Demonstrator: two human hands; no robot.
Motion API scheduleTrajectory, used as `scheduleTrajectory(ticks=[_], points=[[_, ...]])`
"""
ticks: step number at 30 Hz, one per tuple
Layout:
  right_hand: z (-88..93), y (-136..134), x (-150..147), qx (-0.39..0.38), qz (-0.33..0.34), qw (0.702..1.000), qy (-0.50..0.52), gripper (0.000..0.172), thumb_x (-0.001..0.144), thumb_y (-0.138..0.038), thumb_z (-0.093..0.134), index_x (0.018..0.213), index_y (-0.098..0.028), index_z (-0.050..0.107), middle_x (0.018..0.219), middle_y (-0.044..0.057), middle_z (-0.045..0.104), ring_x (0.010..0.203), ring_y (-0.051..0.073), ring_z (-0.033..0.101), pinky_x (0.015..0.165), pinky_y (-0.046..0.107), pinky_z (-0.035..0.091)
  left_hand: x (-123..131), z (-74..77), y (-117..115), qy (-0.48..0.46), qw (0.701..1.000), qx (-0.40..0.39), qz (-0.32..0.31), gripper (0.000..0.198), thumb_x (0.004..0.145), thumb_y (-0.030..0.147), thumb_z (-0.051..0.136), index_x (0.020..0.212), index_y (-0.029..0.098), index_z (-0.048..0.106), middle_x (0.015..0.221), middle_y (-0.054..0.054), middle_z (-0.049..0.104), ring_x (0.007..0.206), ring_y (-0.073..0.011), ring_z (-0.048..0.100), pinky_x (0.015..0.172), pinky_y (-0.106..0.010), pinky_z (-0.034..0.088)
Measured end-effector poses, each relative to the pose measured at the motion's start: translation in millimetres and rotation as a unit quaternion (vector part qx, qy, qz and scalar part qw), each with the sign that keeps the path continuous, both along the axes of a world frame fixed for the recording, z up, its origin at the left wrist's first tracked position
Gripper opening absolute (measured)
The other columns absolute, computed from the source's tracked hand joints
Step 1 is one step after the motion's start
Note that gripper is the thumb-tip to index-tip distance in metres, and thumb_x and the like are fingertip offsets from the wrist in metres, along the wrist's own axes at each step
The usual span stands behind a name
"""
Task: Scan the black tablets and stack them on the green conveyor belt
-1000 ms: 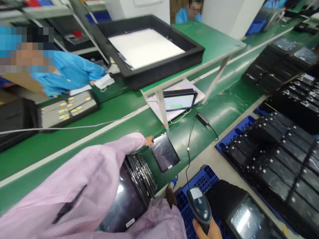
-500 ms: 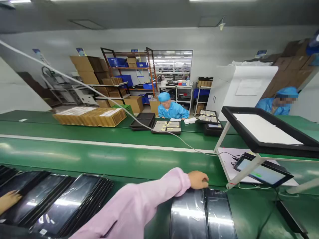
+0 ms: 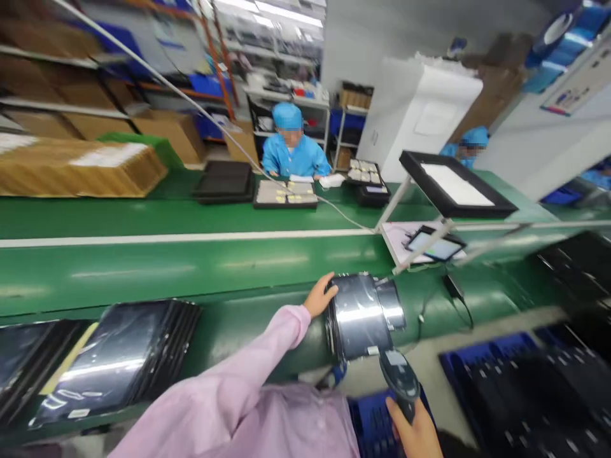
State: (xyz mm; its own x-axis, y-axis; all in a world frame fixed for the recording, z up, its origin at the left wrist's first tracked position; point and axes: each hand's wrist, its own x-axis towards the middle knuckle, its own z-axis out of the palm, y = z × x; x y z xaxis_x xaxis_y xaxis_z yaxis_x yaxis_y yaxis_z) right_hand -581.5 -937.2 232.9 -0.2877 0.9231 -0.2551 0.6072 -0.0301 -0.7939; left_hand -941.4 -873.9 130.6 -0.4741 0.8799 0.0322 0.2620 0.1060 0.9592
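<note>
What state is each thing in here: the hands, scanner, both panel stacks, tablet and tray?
panel stack: at the near edge of the belt, panels fanned.
left hand: touching the panel stack's upper corner; grip unclear.
scanner: held, head toward the panel stack.
right hand: closed on the scanner's handle.
second stack: lying fanned on the belt, untouched.
tablet: screen lit.
tray: tilted, holding a white sheet.

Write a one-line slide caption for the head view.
Left hand on a stack of dark screen panels on the green conveyor, right hand holding a handheld scanner beside it.
</note>
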Motion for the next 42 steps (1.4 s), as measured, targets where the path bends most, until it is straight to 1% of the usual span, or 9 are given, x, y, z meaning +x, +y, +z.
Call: scheduleTrajectory(ticks=[4,9,15,20,27,31,35,40,42], points=[[-0.3,-16,8,-0.038,-0.027,0.999,-0.018,0.05,0.081,-0.062,0.066,0.1,-0.017,0.071,0.073,0.005,0.072,0.062,0.024,0.066,0.062,0.035,0.054,1,-12.7,5,-0.023,0.999,0.03,0.006,0.067,0.094,0.049,0.057,0.152,0.018,0.048,0.161,-0.019,0.046,0.15,-0.0297,0.043,0.121,-0.051,0.038],[8.5,-26,-4,-0.038,-0.039,0.998,-0.012,0.046,0.083,-0.055,0.066,0.107,-0.016,0.073,0.072,0.005,0.071,0.067,0.024,0.067,0.064,0.033,0.054,7,-19.0,1,-0.05,0.997,0.048,0.034,0.065,0.094,0.05,0.059,0.152,0.021,0.05,0.158,-0.016,0.05,0.143,-0.0281,0.05,0.116,-0.046,0.043],[4.7,-24,-11,-0.05,-0.029,0.998,-0.016,0.043,0.087,-0.055,0.063,0.102,-0.016,0.072,0.077,0.006,0.073,0.072,0.024,0.067,0.065,0.031,0.053,9,-11.3,2,-0.063,0.995,0.034,0.064,0.065,0.09,0.048,0.065,0.149,0.021,0.054,0.151,-0.017,0.054,0.123,-0.0267,0.062,0.103,-0.042,0.052],[1.9,-22,-12,-0.063,-0.028,0.998,-0.016,0.043,0.088,-0.054,0.062,0.103,-0.015,0.07,0.078,0.007,0.073,0.072,0.023,0.067,0.066,0.032,0.052,9,-2.8,3,-0.073,0.995,0.025,0.07,0.064,0.086,0.045,0.067,0.144,0.019,0.058,0.15,-0.016,0.053,0.104,-0.0219,0.064,0.089,-0.037,0.055],[0.5,-21,-7,-0.095,-0.026,0.995,-0.028,0.043,0.09,-0.053,0.061,0.11,-0.016,0.067,0.079,0.006,0.072,0.069,0.023,0.065,0.066,0.032,0.05,7,7.7,1,-0.107,0.99,-0.002,0.093,0.062,0.081,0.039,0.074,0.138,0.019,0.062,0.141,-0.014,0.057,0.095,-0.0187,0.065,0.089,-0.036,0.053],[1.0,-19,-3,-0.103,-0.034,0.994,-0.024,0.043,0.089,-0.054,0.062,0.11,-0.016,0.066,0.074,0.004,0.07,0.065,0.022,0.062,0.064,0.032,0.049,3,18.1,13,-0.207,0.972,-0.037,0.108,0.072,0.069,0.033,0.084,0.134,0.016,0.059,0.115,-0.01,0.065,0.084,-0.017,0.065,0.083,-0.034,0.053],[0.9,-15,3,-0.117,-0.05,0.992,-0.009,0.04,0.089,-0.056,0.061,0.102,-0.018,0.064,0.071,0.002,0.065,0.064,0.021,0.06,0.065,0.032,0.049,-2,37.8,26,-0.23,0.96,-0.089,0.13,0.074,0.059,0.036,0.091,0.122,0.013,0.059,0.086,-0.002,0.064,0.072,-0.015,0.06,0.068,-0.029,0.049],[-1.7,-4,21,-0.127,-0.088,0.988,0.015,0.042,0.087,-0.06,0.061,0.096,-0.018,0.062,0.066,-0.001,0.059,0.062,0.021,0.059,0.065,0.033,0.049,-15,73.2,20,-0.267,0.952,-0.152,0.015,0.064,0.049,0.041,0.097,0.1,0.016,0.068,0.091,-0.004,0.071,0.08,-0.0179,0.066,0.068,-0.03,0.056],[-2.5,2,30,-0.128,-0.105,0.986,0.027,0.043,0.086,-0.061,0.061,0.094,-0.019,0.062,0.065,0.0,0.059,0.062,0.021,0.058,0.065,0.033,0.049,-21,86.1,22,-0.269,0.947,-0.175,-0.008,0.064,0.045,0.039,0.1,0.096,0.017,0.068,0.087,-0.002,0.071,0.078,-0.0171,0.067,0.069,-0.03,0.059]])
